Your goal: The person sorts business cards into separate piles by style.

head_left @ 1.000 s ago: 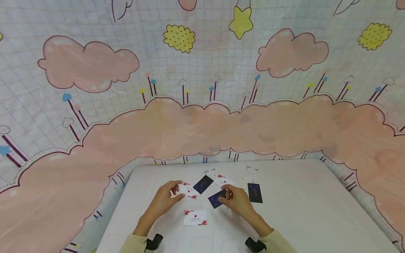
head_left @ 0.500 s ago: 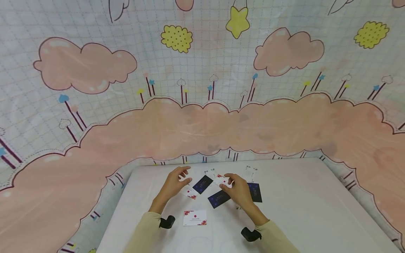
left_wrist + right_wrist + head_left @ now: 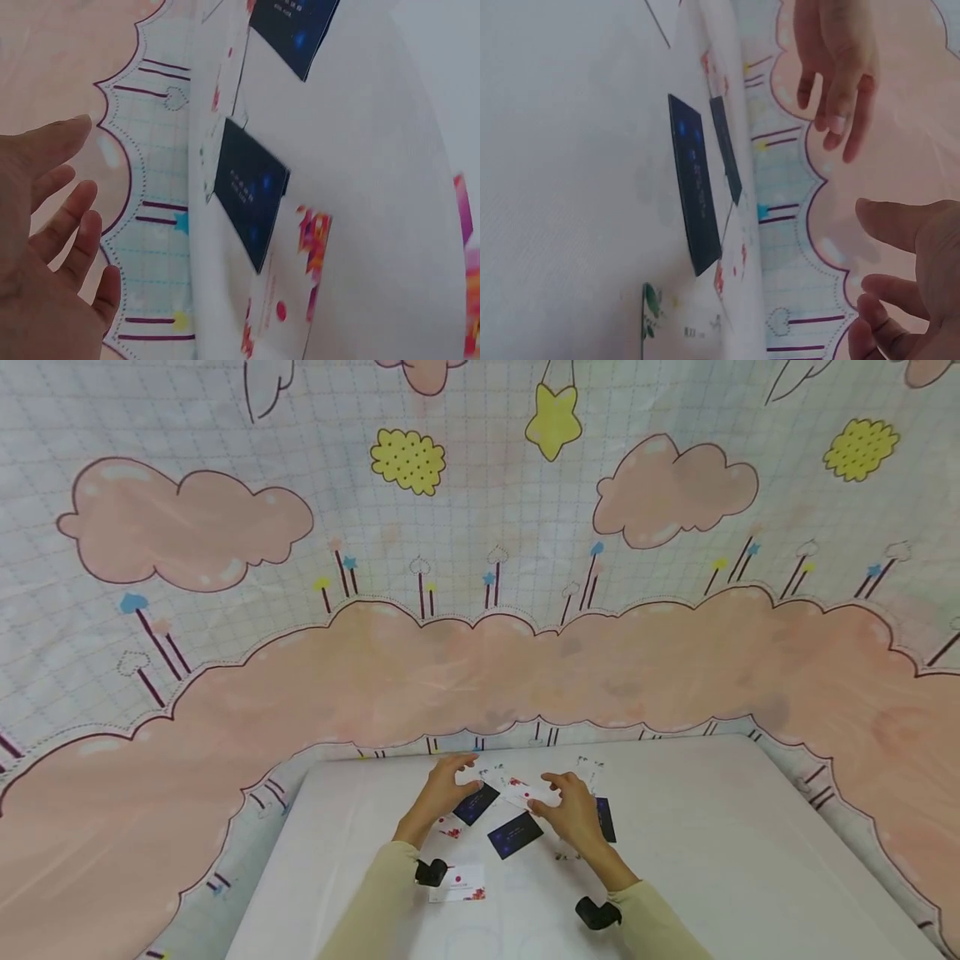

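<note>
My left hand (image 3: 444,793), fingers loosely bent and nothing in them, hovers over the far left of a loose spread of business cards. Closest to it lies a dark blue card (image 3: 477,804), partly over a white card with red flowers (image 3: 450,829). Across from it, my right hand (image 3: 573,814) is also raised with thumb and fingers apart, holding nothing. Between the hands are another dark blue card (image 3: 515,836) and a red-flowered white card (image 3: 516,790). The right hand partly hides a third dark card (image 3: 606,821). Both wrist views show the hands above the cards.
A red-flowered card (image 3: 465,883) lies nearer me, partly behind the left wrist camera (image 3: 431,872). White cards with leaf prints (image 3: 591,770) lie at the back and beside the right wrist. The white table (image 3: 712,860) ends at a printed cloth backdrop (image 3: 600,668).
My left hand has moved right and away from me, off the red-flowered card. My right hand has let go of the middle dark card and lifted. The head view has shifted slightly.
</note>
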The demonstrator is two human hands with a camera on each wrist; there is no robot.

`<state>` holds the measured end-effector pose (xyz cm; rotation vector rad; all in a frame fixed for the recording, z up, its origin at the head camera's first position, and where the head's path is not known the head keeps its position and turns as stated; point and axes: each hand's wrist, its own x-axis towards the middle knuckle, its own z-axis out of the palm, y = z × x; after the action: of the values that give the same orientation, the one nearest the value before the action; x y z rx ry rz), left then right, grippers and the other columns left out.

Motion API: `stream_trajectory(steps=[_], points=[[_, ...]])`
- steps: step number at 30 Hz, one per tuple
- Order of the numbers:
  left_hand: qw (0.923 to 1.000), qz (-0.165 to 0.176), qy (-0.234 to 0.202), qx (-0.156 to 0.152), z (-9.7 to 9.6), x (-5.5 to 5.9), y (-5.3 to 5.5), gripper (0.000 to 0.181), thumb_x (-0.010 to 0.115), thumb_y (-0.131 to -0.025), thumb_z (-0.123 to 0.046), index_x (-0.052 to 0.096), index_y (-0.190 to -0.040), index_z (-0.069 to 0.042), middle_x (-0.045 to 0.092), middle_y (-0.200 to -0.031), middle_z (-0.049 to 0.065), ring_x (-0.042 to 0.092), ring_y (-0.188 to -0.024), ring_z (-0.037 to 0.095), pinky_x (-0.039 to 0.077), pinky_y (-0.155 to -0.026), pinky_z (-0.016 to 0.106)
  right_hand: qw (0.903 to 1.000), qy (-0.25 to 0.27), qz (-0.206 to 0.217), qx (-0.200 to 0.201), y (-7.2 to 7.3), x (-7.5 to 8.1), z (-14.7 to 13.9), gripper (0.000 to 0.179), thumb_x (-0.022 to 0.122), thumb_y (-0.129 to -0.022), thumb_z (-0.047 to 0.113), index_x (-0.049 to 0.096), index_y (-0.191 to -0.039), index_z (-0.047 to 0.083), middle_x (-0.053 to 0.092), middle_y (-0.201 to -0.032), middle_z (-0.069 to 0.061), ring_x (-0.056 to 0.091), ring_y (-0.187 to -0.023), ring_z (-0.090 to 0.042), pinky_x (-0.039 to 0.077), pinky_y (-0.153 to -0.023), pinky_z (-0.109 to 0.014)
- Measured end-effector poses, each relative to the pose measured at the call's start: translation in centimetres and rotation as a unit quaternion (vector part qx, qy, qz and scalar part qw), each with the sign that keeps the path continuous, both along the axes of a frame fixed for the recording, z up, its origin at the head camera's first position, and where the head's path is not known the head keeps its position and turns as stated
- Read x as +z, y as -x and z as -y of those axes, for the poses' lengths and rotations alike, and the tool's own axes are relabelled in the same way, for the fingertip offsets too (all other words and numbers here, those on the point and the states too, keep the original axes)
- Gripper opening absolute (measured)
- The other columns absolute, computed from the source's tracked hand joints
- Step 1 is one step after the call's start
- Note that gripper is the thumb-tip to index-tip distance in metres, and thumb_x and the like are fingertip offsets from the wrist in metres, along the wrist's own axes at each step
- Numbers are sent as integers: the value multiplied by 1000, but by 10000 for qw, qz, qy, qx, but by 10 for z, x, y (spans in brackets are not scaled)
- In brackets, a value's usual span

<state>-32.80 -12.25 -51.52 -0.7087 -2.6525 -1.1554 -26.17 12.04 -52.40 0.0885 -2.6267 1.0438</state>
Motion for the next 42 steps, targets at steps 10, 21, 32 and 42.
stream_trajectory(steps=[10,21,32,42], points=[[9957,823,413,59,-24,-19,6,49,69,-90,-15,56,-136,-6,57,-133,18,47,-123,41,30,-101,66,9995,-240,123,-172,5,-17,-6,52,82,-78,30,68,-122,8,64,-105,-12,59,-99,-32,43,-84,-53],[9896,1160,831,170,-37,-29,10,49,72,-88,-17,60,-134,-7,59,-104,14,51,-102,29,33,-98,60,9964,-503,573,-371,16,-34,-4,51,83,-76,34,69,-119,10,65,-98,-7,58,-90,-25,39,-76,-44],[9828,1163,1315,577,-48,-36,15,48,79,-80,-24,68,-125,-12,58,-95,7,51,-94,25,37,-89,52,9897,-956,892,-588,28,-38,-8,53,83,-75,40,71,-117,11,66,-95,-8,60,-90,-26,39,-76,-43],[9828,1128,1259,750,-49,-40,11,44,79,-80,-28,70,-122,-15,65,-106,13,55,-103,31,37,-90,53,9864,-1097,1051,-621,33,-41,-10,51,84,-73,39,73,-114,11,67,-99,-10,61,-94,-29,40,-79,-47]])
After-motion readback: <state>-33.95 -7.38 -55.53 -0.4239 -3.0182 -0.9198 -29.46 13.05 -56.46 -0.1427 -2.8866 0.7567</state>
